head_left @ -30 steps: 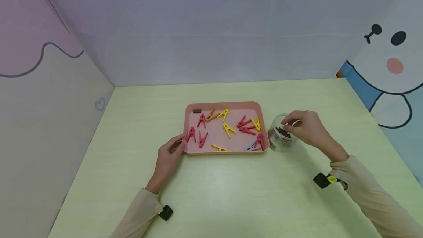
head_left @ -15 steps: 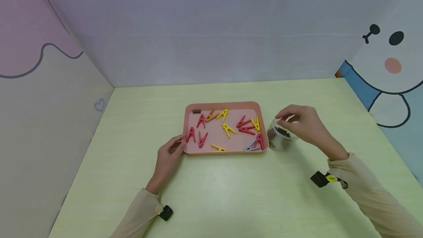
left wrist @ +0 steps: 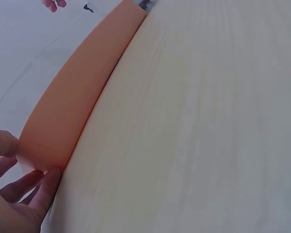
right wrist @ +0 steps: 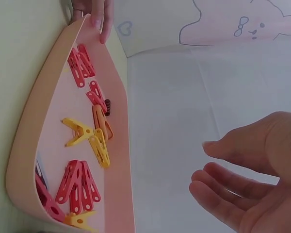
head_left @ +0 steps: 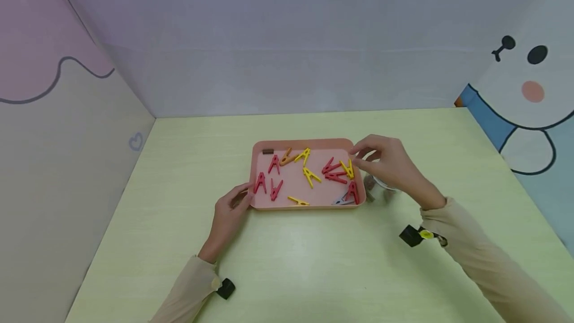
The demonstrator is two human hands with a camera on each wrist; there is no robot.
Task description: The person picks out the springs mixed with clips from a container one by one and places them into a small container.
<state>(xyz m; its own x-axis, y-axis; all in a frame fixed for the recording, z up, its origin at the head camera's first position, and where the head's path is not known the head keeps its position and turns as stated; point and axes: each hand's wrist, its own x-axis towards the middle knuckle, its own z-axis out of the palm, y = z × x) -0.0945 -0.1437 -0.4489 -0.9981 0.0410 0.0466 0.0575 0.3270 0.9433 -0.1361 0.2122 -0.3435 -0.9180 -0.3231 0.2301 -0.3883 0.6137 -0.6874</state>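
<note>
My left hand (head_left: pixel 230 221) grips the near left corner of a shallow pink tray (head_left: pixel 269 205), fingers and thumb around the corner in the left wrist view. Several plastic clothespins lie inside: red (head_left: pixel 275 189), yellow (head_left: pixel 311 176), orange (head_left: pixel 287 156) and grey-blue (head_left: pixel 342 200). A small dark brown ribbed piece (right wrist: pixel 107 107) lies among them along the far side. My right hand (head_left: pixel 380 159) hovers over the tray's right edge. In the right wrist view its thumb and fingers stand apart, with nothing between them. Below it, a clear jar (head_left: pixel 370 194) is partly hidden.
Tray and jar stand on a pale green-yellow table (head_left: pixel 296 263). A grey-white wall (head_left: pixel 287 64) rises behind, with printed side panels left and right (head_left: pixel 538 138). A black wrist camera (head_left: pixel 410 236) hangs beneath my right sleeve.
My right hand has moved left from above the jar's mouth to the tray's right edge, its fingers now apart. My left hand and the tray stay in place.
</note>
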